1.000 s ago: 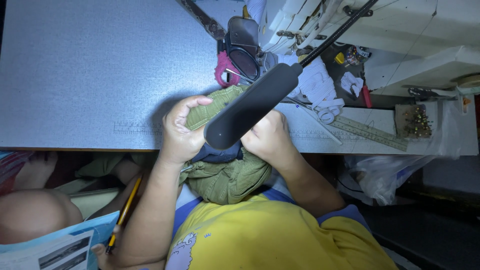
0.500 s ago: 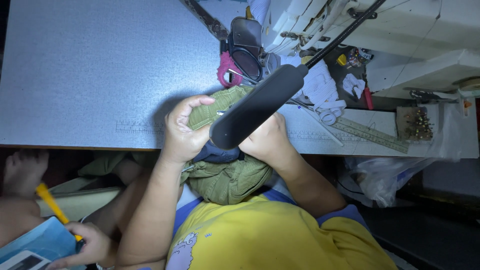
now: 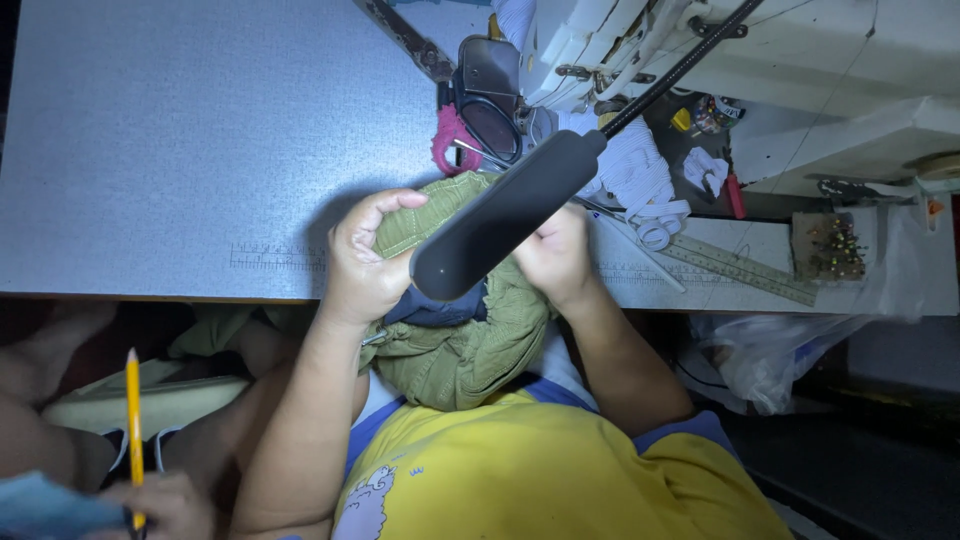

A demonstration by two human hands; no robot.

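While the grey sewing table [image 3: 180, 150] lies wide under the lamplight and the white sewing machine [image 3: 800, 70] stands at its far right corner, a person in a yellow shirt [image 3: 540, 480] works an olive-green corduroy garment [image 3: 450, 350] at the table's near edge, most of the cloth bunched in the lap and only its upper fold raised onto the tabletop. Judging by how things lie, the piece is being readied by hand and has not reached the needle, which sits well apart from it. A black lamp head [image 3: 500, 220] on a bent arm hangs across the work and hides the middle of it. The left hand [image 3: 365, 265] curls its fingers [image 3: 395, 203] over the top of the raised fold, thumb beneath, pinching the cloth. The right hand [image 3: 555, 255] grips the opposite side, its fingers folded into the fabric and partly hidden by the lamp, so their spread cannot be told. A dark blue lining [image 3: 430, 308] shows between the hands. Beside them lie white elastic tape [image 3: 640, 180], a ruler [image 3: 740, 268] and a pincushion [image 3: 830, 245]; at lower left another person's hand [image 3: 165, 505] holds a yellow pencil [image 3: 133, 420].
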